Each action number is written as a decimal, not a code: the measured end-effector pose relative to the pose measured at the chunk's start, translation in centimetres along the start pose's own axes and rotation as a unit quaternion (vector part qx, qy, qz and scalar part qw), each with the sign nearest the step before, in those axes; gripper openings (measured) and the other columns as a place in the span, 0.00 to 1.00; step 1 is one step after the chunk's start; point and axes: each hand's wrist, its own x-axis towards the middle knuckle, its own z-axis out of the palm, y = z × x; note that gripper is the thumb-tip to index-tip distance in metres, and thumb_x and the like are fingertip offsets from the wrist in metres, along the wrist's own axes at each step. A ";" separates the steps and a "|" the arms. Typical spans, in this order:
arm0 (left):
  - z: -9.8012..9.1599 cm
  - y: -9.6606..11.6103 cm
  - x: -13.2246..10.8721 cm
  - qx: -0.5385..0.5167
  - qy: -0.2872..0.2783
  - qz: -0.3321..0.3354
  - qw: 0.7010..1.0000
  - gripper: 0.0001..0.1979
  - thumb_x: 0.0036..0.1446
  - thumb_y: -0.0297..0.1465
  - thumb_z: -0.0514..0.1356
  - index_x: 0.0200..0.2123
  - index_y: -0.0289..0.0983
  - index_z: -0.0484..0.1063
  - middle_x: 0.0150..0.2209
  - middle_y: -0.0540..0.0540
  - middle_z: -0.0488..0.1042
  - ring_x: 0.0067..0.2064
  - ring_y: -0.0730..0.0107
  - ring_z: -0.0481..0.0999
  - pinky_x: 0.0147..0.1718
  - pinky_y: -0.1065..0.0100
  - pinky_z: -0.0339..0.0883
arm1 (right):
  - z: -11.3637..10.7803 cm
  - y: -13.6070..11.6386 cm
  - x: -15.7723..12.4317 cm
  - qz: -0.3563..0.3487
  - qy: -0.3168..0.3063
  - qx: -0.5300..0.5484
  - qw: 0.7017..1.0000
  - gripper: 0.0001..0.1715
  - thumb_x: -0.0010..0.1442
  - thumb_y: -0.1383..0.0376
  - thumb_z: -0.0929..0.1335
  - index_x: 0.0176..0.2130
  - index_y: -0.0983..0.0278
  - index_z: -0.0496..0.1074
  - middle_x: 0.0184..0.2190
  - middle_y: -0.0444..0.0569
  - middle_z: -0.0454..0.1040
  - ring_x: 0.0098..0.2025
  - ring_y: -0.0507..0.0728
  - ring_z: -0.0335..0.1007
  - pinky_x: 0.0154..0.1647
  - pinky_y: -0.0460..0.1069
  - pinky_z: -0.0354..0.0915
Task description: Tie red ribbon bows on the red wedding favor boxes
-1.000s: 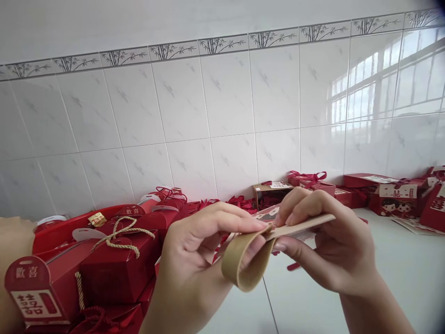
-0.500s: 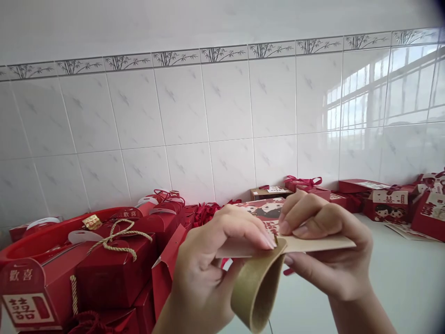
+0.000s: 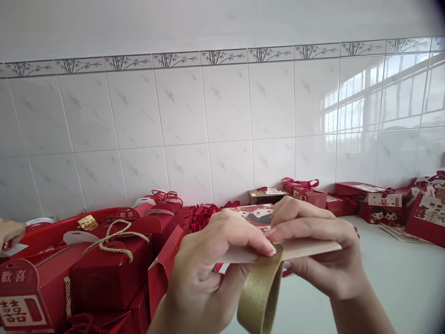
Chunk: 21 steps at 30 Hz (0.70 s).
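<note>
Held in front of me is a printed cardboard piece (image 3: 255, 214), red and cream with cartoon figures on the far side. A wide gold strap (image 3: 257, 290) hangs in a loop from its near edge. My left hand (image 3: 208, 260) is closed on the left part of the cardboard, its fingertip pressing where the strap meets the edge. My right hand (image 3: 323, 246) pinches the right part, thumb below and fingers above. The strap's ends are mostly hidden by the fingers and cardboard.
Red gift boxes (image 3: 107, 264) with gold cord are stacked at left, beside a red basin (image 3: 41, 239). Another person's hand (image 3: 10, 232) reaches in there. More boxes (image 3: 382, 208) line the tiled wall on the white table (image 3: 375, 269).
Both hands stay on the cardboard. My left fingertip has slid onto the strap's top, and my right fingers have shifted left and flattened. Another person's hand has appeared at the left edge.
</note>
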 end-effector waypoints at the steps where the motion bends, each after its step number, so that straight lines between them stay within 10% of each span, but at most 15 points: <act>1: -0.1 0.0 0.0 0.000 0.001 0.006 1.000 0.15 0.55 0.18 0.59 0.38 0.44 0.74 0.33 0.49 0.78 0.35 0.65 0.76 0.36 0.63 0.72 | 0.0 0.0 0.0 0.001 0.000 0.001 1.000 0.14 0.54 0.65 0.72 0.42 0.61 0.78 0.27 0.49 0.72 0.27 0.55 0.66 0.28 0.52 0.67; 21: -0.4 -0.2 -0.5 -0.066 0.017 -0.103 0.992 0.16 0.57 0.23 0.59 0.46 0.47 0.69 0.42 0.48 0.74 0.44 0.64 0.76 0.39 0.68 0.75 | 1.0 -0.1 0.2 0.002 0.026 -0.038 0.999 0.11 0.53 0.72 0.71 0.37 0.61 0.77 0.27 0.46 0.68 0.31 0.54 0.62 0.30 0.52 0.63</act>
